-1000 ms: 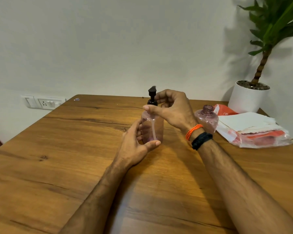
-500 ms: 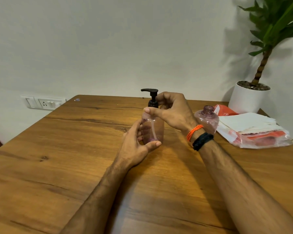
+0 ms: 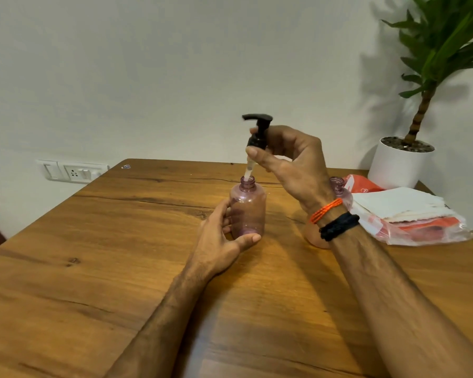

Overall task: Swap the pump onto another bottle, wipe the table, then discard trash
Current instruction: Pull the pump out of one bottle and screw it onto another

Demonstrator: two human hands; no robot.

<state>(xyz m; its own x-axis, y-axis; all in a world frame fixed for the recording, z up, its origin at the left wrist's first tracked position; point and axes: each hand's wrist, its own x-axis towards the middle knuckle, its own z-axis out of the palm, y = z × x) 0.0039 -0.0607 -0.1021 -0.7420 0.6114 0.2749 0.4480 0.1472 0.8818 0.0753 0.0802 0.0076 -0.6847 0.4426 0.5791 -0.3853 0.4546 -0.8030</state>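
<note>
A clear pink bottle [image 3: 248, 211] stands upright near the middle of the wooden table [image 3: 93, 268]. My left hand [image 3: 219, 238] grips its lower body. My right hand [image 3: 290, 162] holds the black pump [image 3: 257, 130] by its collar, lifted above the bottle's open neck. The pump's clear dip tube still reaches down into the neck. A second pink bottle [image 3: 339, 190] without a cap stands to the right, mostly hidden behind my right wrist.
A clear plastic bag [image 3: 421, 227] with orange contents lies at the right, with white paper towels [image 3: 399, 204] on top. A white plant pot [image 3: 399, 165] stands in the back right corner. A wall socket [image 3: 74, 173] sits beyond the left table edge.
The pump has come off the bottle's neck and risen with my right hand. Earlier it sat on the bottle while my fingers turned it. My left hand kept its grip.
</note>
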